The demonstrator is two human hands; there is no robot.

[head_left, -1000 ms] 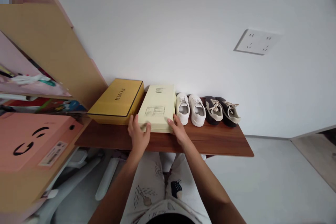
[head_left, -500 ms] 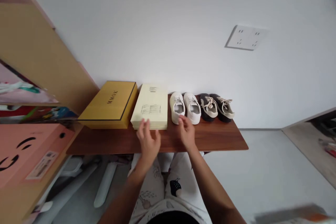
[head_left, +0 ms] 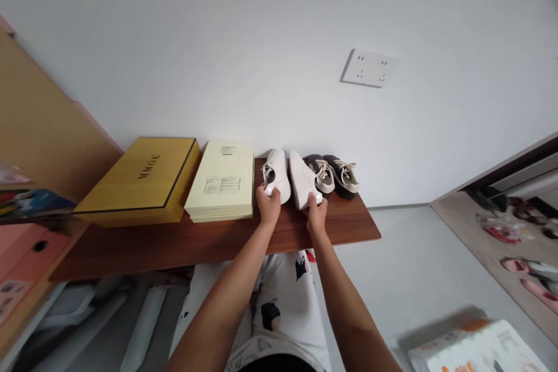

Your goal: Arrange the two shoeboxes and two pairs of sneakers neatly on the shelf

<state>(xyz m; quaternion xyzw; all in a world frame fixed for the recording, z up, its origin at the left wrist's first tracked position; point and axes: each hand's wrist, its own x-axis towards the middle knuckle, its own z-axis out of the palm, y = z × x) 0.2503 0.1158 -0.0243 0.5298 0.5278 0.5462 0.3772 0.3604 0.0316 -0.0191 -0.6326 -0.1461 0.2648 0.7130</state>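
Observation:
My left hand [head_left: 268, 204] grips the heel of the left white shoe [head_left: 281, 177], which is tilted on its side. The heel of the right white shoe [head_left: 301, 180] is pinched in my right hand [head_left: 316, 212]; that shoe leans over too, toward the dark pair. Both stand on a brown wooden board [head_left: 209, 244]. Just right of them sit two dark shoes with cream laces, one [head_left: 322, 174] beside the other [head_left: 344, 176]. To the left lies a pale yellow box [head_left: 222, 180], and beyond it a gold box [head_left: 142, 180] marked MMOK.
A white wall with a socket plate [head_left: 369, 68] rises behind the board. At the left is a wooden shelf unit with a pink box [head_left: 26, 261]. A white package [head_left: 483, 349] lies on the floor at lower right, slippers [head_left: 536, 285] farther right.
My hands have moved right and taken hold of the white shoes, which are now tipped and turned apart. The view has shifted to the right.

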